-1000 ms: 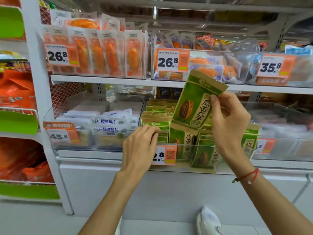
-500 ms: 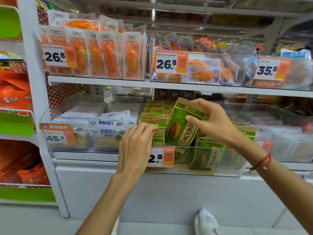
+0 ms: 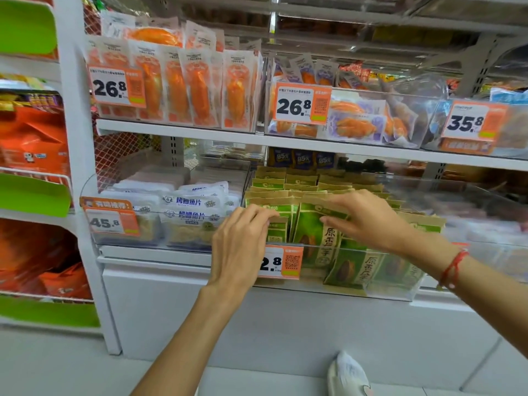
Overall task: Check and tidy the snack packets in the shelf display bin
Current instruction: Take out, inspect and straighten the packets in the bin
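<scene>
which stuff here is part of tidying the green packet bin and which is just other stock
In the job:
- green snack packets
- clear display bin
- left hand, holding the row
- right hand, gripping the front packet's top

Just nearby:
- white fish-slice packs
- orange packs above
- 35.8 price tag

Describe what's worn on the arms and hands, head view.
Both forearms are bare, no sleeves in view. No gloves or rings visible on the left hand or right hand. The right wrist carries a thin red string bracelet with small beads.
</scene>
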`<state>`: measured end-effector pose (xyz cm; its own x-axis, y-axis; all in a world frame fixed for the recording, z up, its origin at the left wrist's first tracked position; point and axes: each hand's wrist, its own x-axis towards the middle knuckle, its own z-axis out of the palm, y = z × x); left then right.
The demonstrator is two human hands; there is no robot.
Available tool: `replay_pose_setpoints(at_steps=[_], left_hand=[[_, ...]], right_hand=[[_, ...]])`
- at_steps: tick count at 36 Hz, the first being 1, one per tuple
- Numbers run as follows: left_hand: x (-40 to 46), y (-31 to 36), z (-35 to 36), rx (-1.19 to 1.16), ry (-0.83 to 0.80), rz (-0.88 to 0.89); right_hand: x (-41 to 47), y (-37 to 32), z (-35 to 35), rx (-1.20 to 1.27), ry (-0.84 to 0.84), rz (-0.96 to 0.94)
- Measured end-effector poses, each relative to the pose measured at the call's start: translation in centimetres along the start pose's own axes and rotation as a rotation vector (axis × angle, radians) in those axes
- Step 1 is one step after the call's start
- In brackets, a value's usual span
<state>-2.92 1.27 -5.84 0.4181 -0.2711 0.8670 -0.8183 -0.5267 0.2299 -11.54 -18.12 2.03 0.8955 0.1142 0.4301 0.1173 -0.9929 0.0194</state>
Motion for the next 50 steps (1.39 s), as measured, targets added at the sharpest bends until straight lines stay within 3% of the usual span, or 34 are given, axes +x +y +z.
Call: replay_pose_setpoints(at_steps=[6, 10, 15, 20, 23, 29, 34, 41, 50], left_hand=[[0.1, 0.1, 0.2, -0.014, -0.006, -0.009], [0.1, 0.2, 0.3, -0.004, -0.012, -0.010], [0.2, 0.2, 0.3, -0.005, -0.005, 0.006], [0.1, 0.1, 0.4, -0.012, -0.008, 0.000], [0.1, 0.0, 0.3, -0.020, -0.009, -0.001], [0.1, -0.1, 0.2, -0.022, -0.016, -0.011], [0.1, 0.1, 0.4, -0.046, -0.034, -0.016], [0.0, 0.4, 0.2, -0.035, -0.052, -0.031], [-0.6, 0.2, -0.7, 0.001, -0.077, -0.013]], right_hand=[[-0.4, -0.8, 1.1, -0.172, -0.111, -0.057], [0.5, -1.3, -0.3, -0.018, -0.209, 0.011], [2.9, 0.2, -1.9, 0.089, 0.054, 0.089], [5.2, 0.4, -2.1, 0.050, -0.423, 0.179], [5.7, 0.2, -2.2, 0.014, -0.445, 0.203], [5.3, 0.8, -1.3, -0.010, -0.269, 0.180], [3.2, 1.4, -1.2, 0.163, 0.098, 0.181], [1.1, -0.9, -2.6, 0.078, 0.706, 0.053], [-4.2, -3.7, -3.3, 0.043, 1.134, -0.033]])
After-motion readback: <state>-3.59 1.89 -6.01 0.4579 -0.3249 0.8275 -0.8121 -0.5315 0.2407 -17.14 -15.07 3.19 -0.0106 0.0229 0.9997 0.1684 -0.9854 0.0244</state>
